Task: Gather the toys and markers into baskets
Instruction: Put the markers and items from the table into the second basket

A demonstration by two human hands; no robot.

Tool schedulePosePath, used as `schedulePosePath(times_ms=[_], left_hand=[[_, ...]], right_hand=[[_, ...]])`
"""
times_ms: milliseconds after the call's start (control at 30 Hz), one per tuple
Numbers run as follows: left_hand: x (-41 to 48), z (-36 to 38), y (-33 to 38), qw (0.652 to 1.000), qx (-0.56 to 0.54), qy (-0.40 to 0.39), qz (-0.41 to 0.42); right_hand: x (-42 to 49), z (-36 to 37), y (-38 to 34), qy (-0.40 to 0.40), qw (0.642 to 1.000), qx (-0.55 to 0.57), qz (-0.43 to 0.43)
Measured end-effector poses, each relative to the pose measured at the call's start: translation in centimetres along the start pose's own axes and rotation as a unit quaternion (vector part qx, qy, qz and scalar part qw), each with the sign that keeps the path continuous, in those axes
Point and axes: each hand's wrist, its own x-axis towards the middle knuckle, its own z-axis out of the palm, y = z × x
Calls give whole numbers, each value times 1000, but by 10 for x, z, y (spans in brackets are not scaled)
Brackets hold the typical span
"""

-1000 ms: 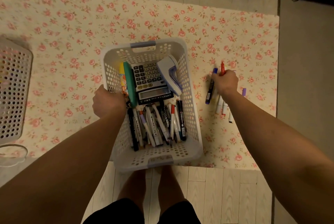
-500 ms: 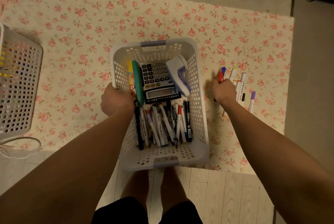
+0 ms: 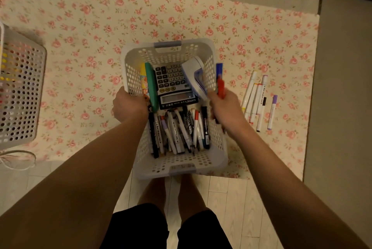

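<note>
Floral rug (image 3: 80, 27), mid-frame: white basket (image 3: 181, 166) w/ calculator (image 3: 171, 81), markers (image 3: 181, 128). Left hand (image 3: 128, 106): fingers clamped on basket's left rim. Right hand (image 3: 225, 108): fingers clamped on red marker (image 3: 220, 85), blue marker (image 3: 219, 68).

One wide-angle camera, worn on the person's head, looks forward and steeply down at the floor (image 3: 231, 198). The basket (image 3: 181, 162) sits near and mid-frame, the rug (image 3: 80, 57) fills the upper half, and the person's legs (image 3: 171, 192) show at the bottom.
</note>
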Motion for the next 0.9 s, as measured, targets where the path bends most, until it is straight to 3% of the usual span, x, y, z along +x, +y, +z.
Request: schedulePosePath(times_ms=[267, 567, 733, 833, 900], left_hand=[[-1, -1, -1, 1000, 0, 2, 3], [0, 1, -1, 1000, 10, 5, 3], [2, 2, -3, 1000, 16, 10, 8], [3, 3, -2, 1000, 22, 12, 6], [1, 3, -2, 1000, 25, 17, 4]], right_hand=[[5, 44, 74, -23, 988, -96, 122], [19, 65, 96, 18, 965, -218, 144], [14, 66, 84, 37, 953, -291, 80], [8, 54, 55, 116, 960, -247, -59], [7, 41, 35, 183, 946, -226, -144]])
